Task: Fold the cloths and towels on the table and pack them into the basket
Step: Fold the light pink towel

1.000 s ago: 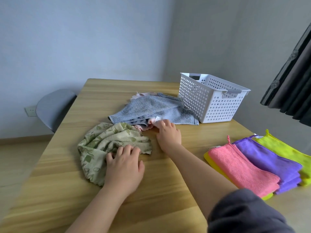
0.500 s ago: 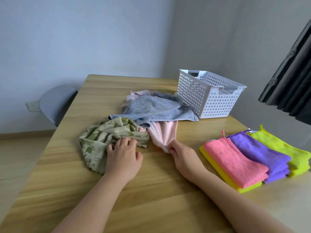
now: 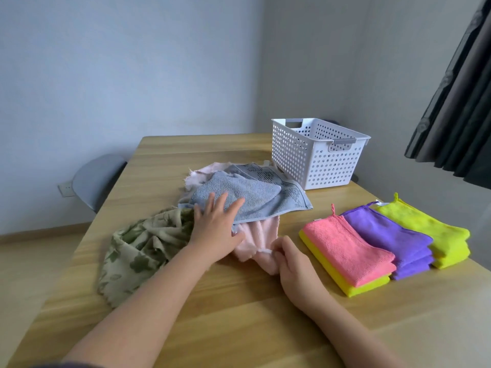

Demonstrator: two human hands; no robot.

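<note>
A pale pink cloth [image 3: 259, 236] pokes out from under a blue-grey towel [image 3: 255, 195] in the middle of the wooden table [image 3: 239, 314]. My right hand [image 3: 291, 261] pinches the pink cloth's near corner. My left hand [image 3: 215, 224] lies flat with straight fingers on the blue-grey towel's near edge. A crumpled green leaf-print cloth [image 3: 143, 248] lies to the left, partly under my left forearm. The white perforated basket [image 3: 316, 152] stands at the back right; I see nothing in it.
Folded cloths lie in stacks at the right: pink on yellow [image 3: 345, 251], purple [image 3: 385, 235] and lime green [image 3: 425, 227]. A grey chair [image 3: 95, 179] stands beyond the table's left edge. A dark curtain [image 3: 457, 102] hangs at the far right.
My left hand left the green cloth and moved up onto the blue-grey towel. My right hand has kept the pink cloth's corner drawn out toward me.
</note>
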